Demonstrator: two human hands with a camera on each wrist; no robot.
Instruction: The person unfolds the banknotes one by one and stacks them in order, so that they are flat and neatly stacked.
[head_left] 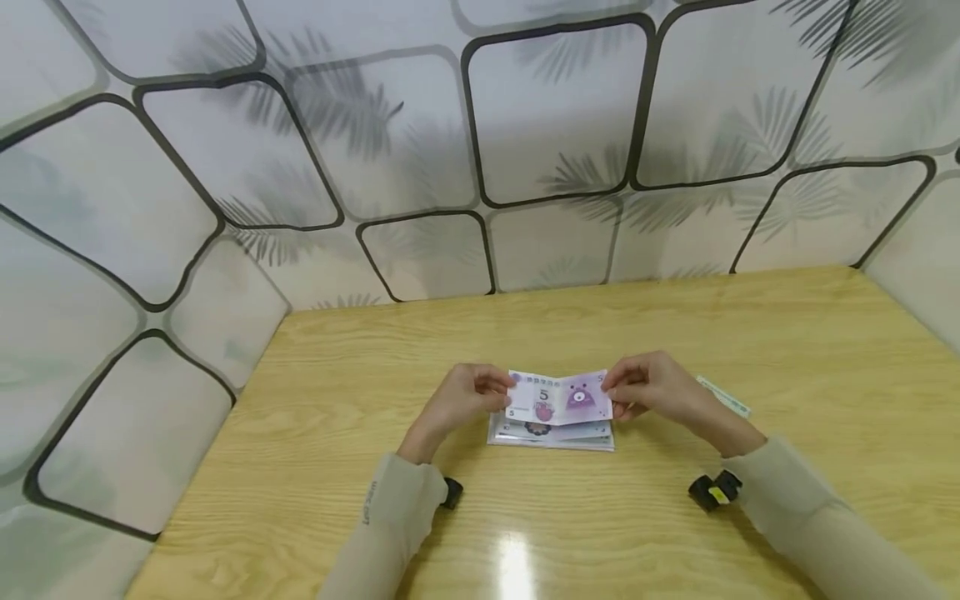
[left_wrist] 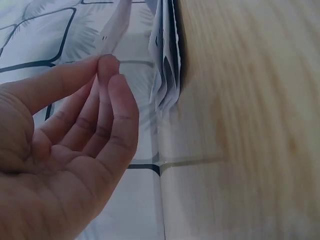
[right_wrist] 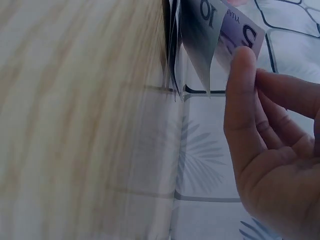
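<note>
A purple play banknote [head_left: 559,397] marked 5, with a monster printed on it, is stretched between both hands above a small pile of banknotes [head_left: 555,434]. My left hand [head_left: 463,400] pinches its left edge between thumb and fingers, and the left wrist view shows that note [left_wrist: 116,27] at the fingertips. At the opposite edge my right hand [head_left: 660,390] pinches the note; in the right wrist view its corner [right_wrist: 250,37] reads 5. Beneath, the pile lies on the table, and a greenish note marked 10 [right_wrist: 202,35] curls up from it.
On the wooden table [head_left: 360,358], a separate green-edged note [head_left: 723,396] lies behind the right forearm, partly hidden. A patterned wall covering [head_left: 555,108] rises along the table's back and left sides. Black wrist cameras [head_left: 708,492] sit at the cuffs.
</note>
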